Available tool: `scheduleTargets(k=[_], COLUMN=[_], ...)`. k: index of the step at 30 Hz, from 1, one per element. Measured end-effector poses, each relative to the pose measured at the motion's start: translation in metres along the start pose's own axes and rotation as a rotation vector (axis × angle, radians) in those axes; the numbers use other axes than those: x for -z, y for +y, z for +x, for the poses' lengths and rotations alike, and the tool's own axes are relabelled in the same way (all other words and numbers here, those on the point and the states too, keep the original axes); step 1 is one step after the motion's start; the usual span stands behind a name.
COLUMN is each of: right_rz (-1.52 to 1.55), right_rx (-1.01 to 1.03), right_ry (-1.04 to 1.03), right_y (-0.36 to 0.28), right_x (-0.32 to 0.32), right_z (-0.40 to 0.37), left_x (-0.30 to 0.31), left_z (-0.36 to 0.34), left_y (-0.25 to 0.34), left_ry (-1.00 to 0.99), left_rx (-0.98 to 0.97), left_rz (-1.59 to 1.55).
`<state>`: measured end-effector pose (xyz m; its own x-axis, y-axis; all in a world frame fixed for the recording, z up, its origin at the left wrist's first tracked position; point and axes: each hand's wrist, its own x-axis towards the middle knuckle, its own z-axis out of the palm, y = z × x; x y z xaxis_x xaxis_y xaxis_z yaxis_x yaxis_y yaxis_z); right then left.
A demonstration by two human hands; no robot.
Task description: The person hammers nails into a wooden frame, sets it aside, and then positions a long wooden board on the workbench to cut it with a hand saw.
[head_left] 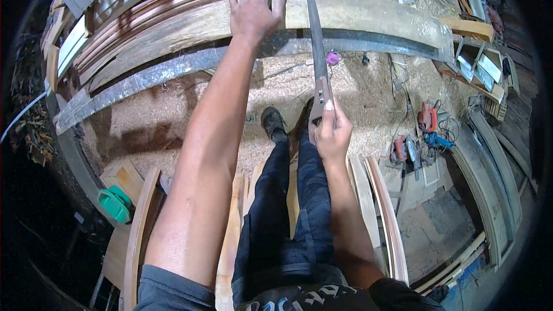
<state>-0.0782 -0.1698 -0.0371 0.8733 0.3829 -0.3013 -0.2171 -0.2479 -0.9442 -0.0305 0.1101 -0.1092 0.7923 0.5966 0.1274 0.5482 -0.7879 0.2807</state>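
Observation:
My right hand (333, 132) is wrapped round the handle of a handsaw (318, 46), whose blade points away from me. The blade's far part lies across a long wooden board (368, 14) on the bench. My left hand (253, 12) rests on the same board, left of the blade, with its fingers spread over the far edge and nothing gripped that I can see. The board's right end reaches past the saw.
More planks (173, 0) lie behind the board at the left. A pink round object (332, 58) is near the blade. Red and blue power tools (429, 121) with cords sit on the right. A green container (115, 203) is at the lower left. Sawdust covers the ground.

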Motion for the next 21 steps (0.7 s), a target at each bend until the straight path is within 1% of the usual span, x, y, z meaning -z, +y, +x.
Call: scheduleTargets(k=[1, 3, 4, 6, 7, 8, 9, 10, 12, 14, 15, 16, 18, 20, 21], right_rz=[-0.067, -0.18, -0.178, -0.208, -0.113, -0.125, -0.06, 0.006, -0.023, -0.138, -0.109, -0.11, -0.201, -0.211, -0.205], right_rx=[-0.031, -0.069, -0.068, -0.056, -0.074, -0.058, -0.106, -0.122, -0.161, -0.209, -0.263, -0.26, -0.083, 0.07, 0.086], right_ry=[-0.028, -0.105, -0.11, -0.095, -0.041, -0.068, -0.06, -0.085, -0.076, -0.15, -0.18, -0.179, -0.091, -0.045, -0.05], right_y=[-0.004, -0.016, -0.02, -0.032, -0.013, -0.011, -0.008, -0.003, -0.011, -0.036, -0.041, -0.041, -0.03, -0.016, -0.019], right_x=[-0.004, -0.014, -0.017, -0.022, -0.015, -0.002, 0.005, 0.011, 0.005, -0.018, -0.028, -0.028, -0.015, 0.006, 0.004], right_z=[0.016, 0.075, 0.08, 0.085, 0.059, 0.03, 0.004, -0.007, 0.022, 0.092, 0.114, 0.108, 0.061, 0.012, 0.023], left_x=[0.002, 0.002, 0.001, 0.001, 0.003, 0.004, 0.007, -0.002, 0.014, 0.015, 0.013, 0.013, 0.015, 0.016, 0.016], left_z=[0.0, -0.004, -0.001, 0.001, 0.0, 0.0, 0.001, -0.002, 0.002, 0.002, 0.0, 0.002, 0.003, 0.005, 0.003], left_y=[0.002, 0.004, 0.003, 0.003, 0.004, 0.005, 0.007, 0.004, 0.01, 0.008, 0.008, 0.009, 0.012, 0.013, 0.013], left_ry=[-0.051, -0.041, -0.013, -0.022, -0.051, -0.075, -0.109, 0.021, -0.11, -0.106, -0.086, -0.06, -0.063, -0.08, -0.08], left_rx=[0.032, 0.033, 0.033, 0.059, 0.073, 0.084, 0.099, 0.042, 0.097, 0.088, 0.079, 0.065, 0.075, 0.084, 0.086], left_rz=[0.019, 0.0, -0.014, -0.012, 0.0, 0.011, 0.016, 0.051, -0.033, -0.023, -0.018, -0.016, -0.034, -0.024, -0.03])
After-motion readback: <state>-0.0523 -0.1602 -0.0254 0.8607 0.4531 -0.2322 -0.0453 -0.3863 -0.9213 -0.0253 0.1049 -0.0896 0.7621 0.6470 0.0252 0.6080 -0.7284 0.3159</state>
